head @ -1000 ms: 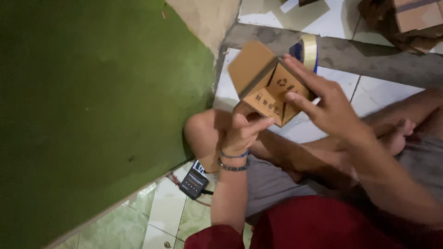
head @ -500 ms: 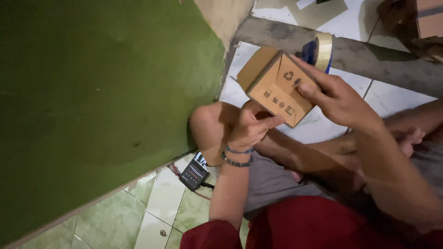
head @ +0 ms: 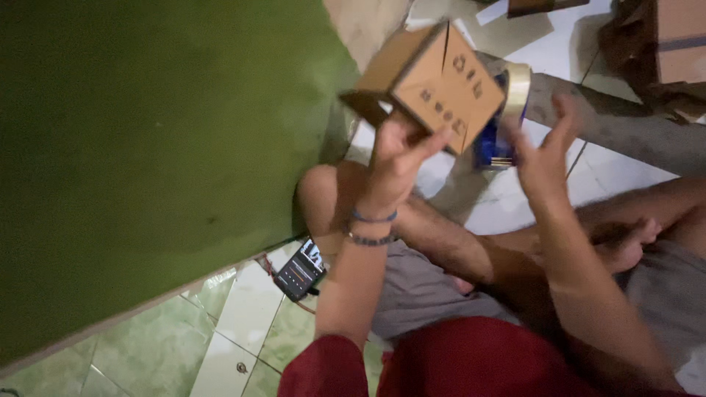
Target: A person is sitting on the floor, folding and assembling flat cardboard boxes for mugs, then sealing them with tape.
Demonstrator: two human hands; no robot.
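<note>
The left hand [head: 397, 158] is holding up a small brown cardboard box [head: 434, 81] from below, fingers wrapped on its bottom edge, so the flat printed side is facing the person. The box is up in the air, in front of a roll of pale tape in a blue holder [head: 507, 110]. The right hand [head: 544, 158] is hanging just beside the box, fingers spread wide, holding nothing. Both arms are reaching up over the folded legs.

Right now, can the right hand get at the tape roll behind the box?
Probably yes: the right hand is open, holding nothing, right beside the tape roll. The left hand holds the cardboard box to the side.
</note>
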